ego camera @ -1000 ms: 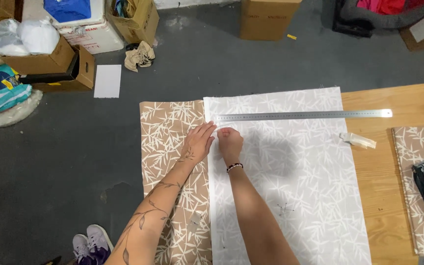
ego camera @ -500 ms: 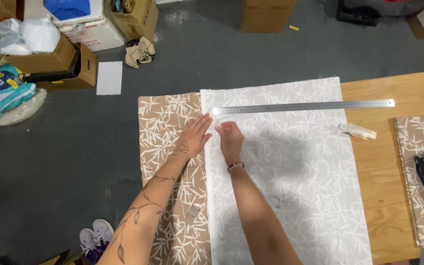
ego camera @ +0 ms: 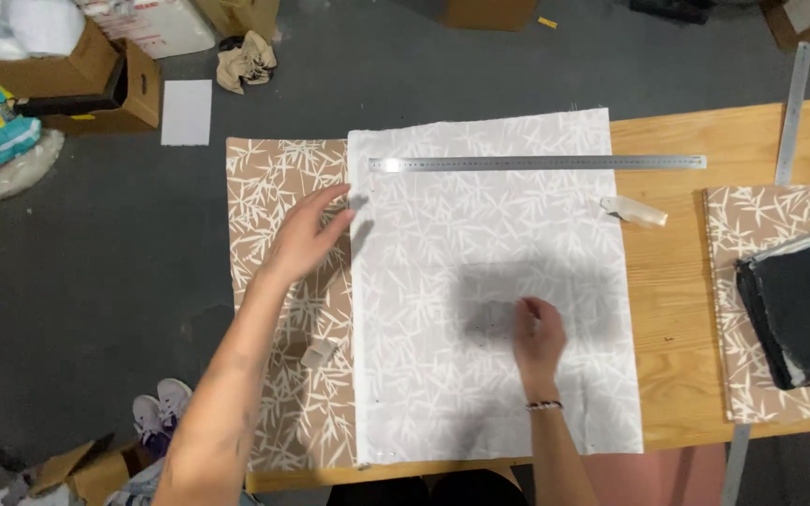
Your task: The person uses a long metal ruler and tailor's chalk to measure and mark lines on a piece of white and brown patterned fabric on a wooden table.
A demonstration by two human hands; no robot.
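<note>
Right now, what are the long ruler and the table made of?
The long ruler looks like metal: silvery grey, thin, with a dull shine. The table looks like pale wood, smooth and unpainted, with grain lines showing. The leaf-print sheet under the right hand seems to be soft cloth, though that is less sure.

Cardboard boxes (ego camera: 96, 80), crumpled rag (ego camera: 246, 61), white sheet (ego camera: 186, 112) on floor.

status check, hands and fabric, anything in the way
Left hand open, flat at pale fabric left edge. Right hand open, pressing fabric centre. Steel ruler lies across its top; small scrap beside right edge.
</note>
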